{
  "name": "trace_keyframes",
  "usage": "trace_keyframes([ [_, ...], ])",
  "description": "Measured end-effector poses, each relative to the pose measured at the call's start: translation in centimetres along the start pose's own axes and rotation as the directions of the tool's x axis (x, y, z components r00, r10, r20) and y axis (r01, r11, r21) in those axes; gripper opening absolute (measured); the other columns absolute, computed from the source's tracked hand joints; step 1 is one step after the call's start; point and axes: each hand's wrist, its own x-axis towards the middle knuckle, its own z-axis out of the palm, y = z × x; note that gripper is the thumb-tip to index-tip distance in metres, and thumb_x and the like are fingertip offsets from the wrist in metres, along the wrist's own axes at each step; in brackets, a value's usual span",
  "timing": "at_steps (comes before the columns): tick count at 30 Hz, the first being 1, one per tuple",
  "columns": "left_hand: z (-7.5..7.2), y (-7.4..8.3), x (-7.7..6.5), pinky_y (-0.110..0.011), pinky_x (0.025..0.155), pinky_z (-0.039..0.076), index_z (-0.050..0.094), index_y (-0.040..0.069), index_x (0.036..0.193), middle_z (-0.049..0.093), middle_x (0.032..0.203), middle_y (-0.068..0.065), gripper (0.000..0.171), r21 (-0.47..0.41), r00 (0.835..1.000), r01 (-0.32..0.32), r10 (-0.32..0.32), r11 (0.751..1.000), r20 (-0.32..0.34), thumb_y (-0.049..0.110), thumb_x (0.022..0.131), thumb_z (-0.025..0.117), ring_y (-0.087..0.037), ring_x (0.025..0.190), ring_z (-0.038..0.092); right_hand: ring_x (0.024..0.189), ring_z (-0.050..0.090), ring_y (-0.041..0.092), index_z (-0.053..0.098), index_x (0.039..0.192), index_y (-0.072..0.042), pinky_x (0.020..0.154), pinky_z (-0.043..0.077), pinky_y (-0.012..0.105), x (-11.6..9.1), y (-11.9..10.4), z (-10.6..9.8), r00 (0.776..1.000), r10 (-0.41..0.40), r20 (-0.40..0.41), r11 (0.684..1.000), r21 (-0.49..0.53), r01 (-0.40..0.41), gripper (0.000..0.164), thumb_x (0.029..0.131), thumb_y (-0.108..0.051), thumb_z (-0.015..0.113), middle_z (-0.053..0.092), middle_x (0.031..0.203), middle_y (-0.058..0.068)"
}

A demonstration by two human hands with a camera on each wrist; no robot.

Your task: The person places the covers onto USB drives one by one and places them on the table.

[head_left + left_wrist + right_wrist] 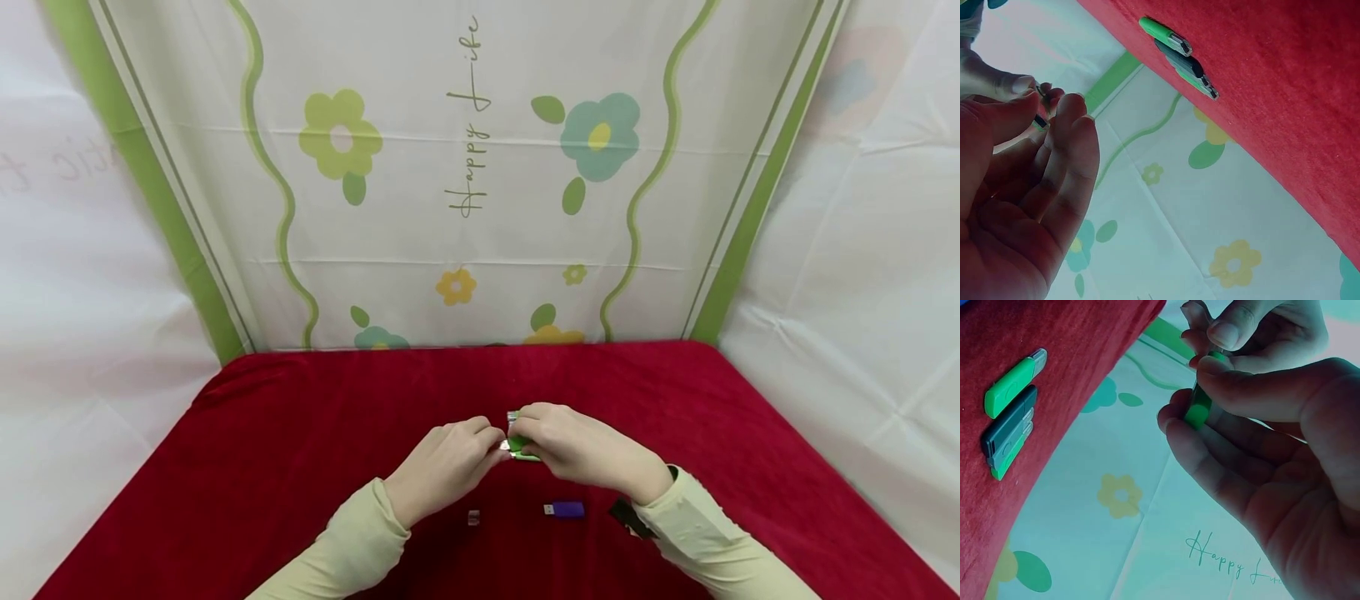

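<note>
My right hand [573, 446] holds a small green USB flash drive [1199, 409] between thumb and fingers. The left hand [450, 462] meets it from the other side and pinches the drive's silvery end, mostly hidden behind fingertips. Close by on the red cloth, several more flash drives lie side by side: a green one [1010, 387], a black one [1009, 420] and others past it. In the head view the right hand covers most of that row. Nearer the body lies a purple flash drive [567, 509] with its metal plug bare, pointing left.
Left of the purple drive lies a small clear cap [473, 517]. A black object [632, 518] is partly under the right sleeve. Red cloth [300, 433] covers the table, and white printed curtains [405, 217] stand at its back and sides.
</note>
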Motion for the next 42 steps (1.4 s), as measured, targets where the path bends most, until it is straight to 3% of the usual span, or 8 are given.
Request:
trace_keyframes([
  [10, 0.0, 0.0, 0.2, -0.011, 0.052, 0.037, 0.067, 0.006, 0.091, 0.052, 0.075, 0.002, 0.015, -0.004, 0.995, -0.071, 0.071, 0.997, -0.070, 0.015, 0.086, 0.078, -0.005, 0.057, 0.042, 0.076, 0.050, 0.006, 0.064, 0.091, -0.007, 0.070, 0.041, 0.009, 0.1, -0.3, -0.5, 1.000, -0.017, -0.020, 1.000, -0.017, 0.016, 0.023, 0.078, 0.007, 0.078, 0.057, 0.083, -0.001],
  [17, 0.1, 0.1, 0.3, -0.011, 0.050, 0.034, 0.066, 0.006, 0.088, 0.049, 0.073, 0.002, 0.015, -0.002, 0.992, -0.095, 0.094, 0.996, -0.085, 0.014, 0.086, 0.078, -0.005, 0.056, 0.038, 0.079, 0.053, 0.009, 0.064, 0.091, -0.007, 0.072, 0.043, 0.012, 0.0, -0.5, -0.7, 1.000, -0.015, -0.015, 1.000, -0.005, 0.014, 0.026, 0.077, 0.009, 0.077, 0.059, 0.087, -0.001],
  [22, 0.3, 0.2, 0.2, -0.011, 0.050, 0.034, 0.069, 0.007, 0.090, 0.051, 0.074, 0.003, 0.015, -0.052, 0.998, -0.053, 0.051, 0.997, -0.027, 0.018, 0.087, 0.078, -0.003, 0.055, 0.038, 0.076, 0.052, 0.005, 0.064, 0.091, -0.010, 0.072, 0.043, 0.012, -0.1, -0.5, -0.5, 1.000, 0.024, 0.007, 1.000, -0.014, -0.023, 0.023, 0.079, 0.004, 0.078, 0.058, 0.085, -0.005],
  [28, 0.5, 0.2, 0.2, -0.009, 0.052, 0.037, 0.070, 0.009, 0.095, 0.057, 0.080, 0.004, 0.015, -0.087, 0.998, 0.002, 0.003, 0.996, 0.061, 0.022, 0.090, 0.075, 0.000, 0.058, 0.043, 0.068, 0.045, 0.000, 0.066, 0.087, -0.014, 0.062, 0.041, 0.012, -0.3, -0.6, -0.6, 0.989, 0.115, 0.092, 0.993, -0.051, -0.110, 0.016, 0.083, -0.005, 0.078, 0.056, 0.080, -0.009],
  [37, 0.3, 0.0, 0.3, -0.010, 0.051, 0.037, 0.071, 0.011, 0.092, 0.057, 0.079, 0.005, 0.016, -0.047, 0.997, 0.008, -0.005, 0.999, 0.080, 0.028, 0.092, 0.072, 0.001, 0.057, 0.043, 0.060, 0.041, 0.000, 0.064, 0.081, -0.020, 0.052, 0.038, 0.016, -0.3, -0.2, -0.5, 0.965, 0.219, 0.146, 0.973, -0.102, -0.206, 0.014, 0.085, -0.014, 0.076, 0.056, 0.074, -0.009],
  [42, -0.3, -0.4, -0.1, -0.013, 0.046, 0.036, 0.072, 0.011, 0.088, 0.055, 0.074, 0.006, 0.017, -0.010, 0.995, 0.050, -0.049, 0.999, 0.088, 0.028, 0.091, 0.072, 0.000, 0.053, 0.041, 0.055, 0.036, 0.003, 0.055, 0.069, -0.021, 0.046, 0.033, 0.020, -0.3, 0.5, 0.5, 0.946, 0.278, 0.165, 0.951, -0.187, -0.247, 0.026, 0.084, -0.017, 0.076, 0.044, 0.064, -0.013],
])
